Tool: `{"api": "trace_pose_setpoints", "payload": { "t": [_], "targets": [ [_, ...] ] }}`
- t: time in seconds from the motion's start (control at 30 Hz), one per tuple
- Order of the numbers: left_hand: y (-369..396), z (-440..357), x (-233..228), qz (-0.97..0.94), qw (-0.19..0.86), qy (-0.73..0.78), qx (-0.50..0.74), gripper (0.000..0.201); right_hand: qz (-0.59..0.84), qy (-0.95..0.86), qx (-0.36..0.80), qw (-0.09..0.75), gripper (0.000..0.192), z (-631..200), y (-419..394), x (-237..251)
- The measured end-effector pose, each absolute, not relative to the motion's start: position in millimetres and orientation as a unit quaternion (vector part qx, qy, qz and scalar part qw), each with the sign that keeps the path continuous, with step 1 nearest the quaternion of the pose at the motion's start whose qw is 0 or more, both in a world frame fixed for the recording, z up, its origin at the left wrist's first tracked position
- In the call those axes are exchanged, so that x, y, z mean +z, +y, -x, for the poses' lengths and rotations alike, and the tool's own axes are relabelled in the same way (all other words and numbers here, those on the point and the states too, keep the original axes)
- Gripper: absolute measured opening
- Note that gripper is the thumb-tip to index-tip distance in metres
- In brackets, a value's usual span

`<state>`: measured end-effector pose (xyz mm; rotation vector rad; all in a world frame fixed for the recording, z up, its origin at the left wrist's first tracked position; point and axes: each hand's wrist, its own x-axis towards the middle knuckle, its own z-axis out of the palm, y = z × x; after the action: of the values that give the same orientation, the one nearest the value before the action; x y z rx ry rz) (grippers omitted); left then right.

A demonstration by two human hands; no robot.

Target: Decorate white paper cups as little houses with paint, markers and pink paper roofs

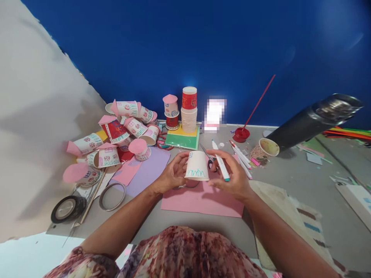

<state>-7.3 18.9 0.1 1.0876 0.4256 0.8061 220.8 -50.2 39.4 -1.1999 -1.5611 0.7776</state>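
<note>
We hold a white paper cup (196,166) upside down, axis upright, in our left hand (171,174) above the pink sheet (203,200) near the floor's front edge, our right hand (233,175) gripping a teal-tipped marker (220,166) pointing toward us, by the cup stack (189,116).

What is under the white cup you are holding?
Under the white cup lies a pink paper sheet on the floor. Something round peeks out right below, mostly covered by the cup and left hand.

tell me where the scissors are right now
In the head view, the scissors lie just behind the white cup, between it and the marker in the right hand.
</note>
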Motion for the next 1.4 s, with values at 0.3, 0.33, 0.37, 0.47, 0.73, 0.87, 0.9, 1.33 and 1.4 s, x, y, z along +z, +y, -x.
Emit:
{"api": "trace_pose_setpoints", "payload": {
  "t": [0.3, 0.33, 0.37, 0.47, 0.73, 0.87, 0.9, 1.33, 1.4],
  "targets": [
    [18, 13, 15, -0.634, 0.670, 0.209, 0.324, 0.097, 0.539, -0.715, 0.238, 0.376, 0.080, -221, -46, 33],
    [19, 15, 17, -0.668, 0.635, 0.223, 0.318, 0.098, 0.538, -0.725, 0.229, 0.364, 0.080, -221, -46, 33],
    [19, 16, 19, -0.700, 0.597, 0.238, 0.311, 0.097, 0.535, -0.734, 0.224, 0.353, 0.080, -221, -45, 32],
    [20, 18, 22, -0.757, 0.518, 0.271, 0.292, 0.092, 0.525, -0.744, 0.227, 0.345, 0.087, -220, -46, 33],
    [22, 18, 19, -0.734, 0.509, 0.302, 0.332, 0.075, 0.415, -0.735, 0.220, 0.489, 0.032, -223, -57, 44],
    [24, 18, 13, -0.711, 0.524, 0.303, 0.358, 0.074, 0.351, -0.763, 0.177, 0.513, 0.023, -220, -57, 46],
    [25, 18, 12, -0.706, 0.527, 0.304, 0.362, 0.074, 0.349, -0.764, 0.167, 0.517, 0.021, -219, -56, 46],
    [22, 16, 14, -0.707, 0.525, 0.325, 0.346, 0.075, 0.420, -0.741, 0.182, 0.491, 0.004, -215, -56, 46],
    [21, 15, 14, -0.708, 0.526, 0.319, 0.346, 0.076, 0.425, -0.742, 0.175, 0.488, 0.004, -214, -55, 45]
  ]
}}
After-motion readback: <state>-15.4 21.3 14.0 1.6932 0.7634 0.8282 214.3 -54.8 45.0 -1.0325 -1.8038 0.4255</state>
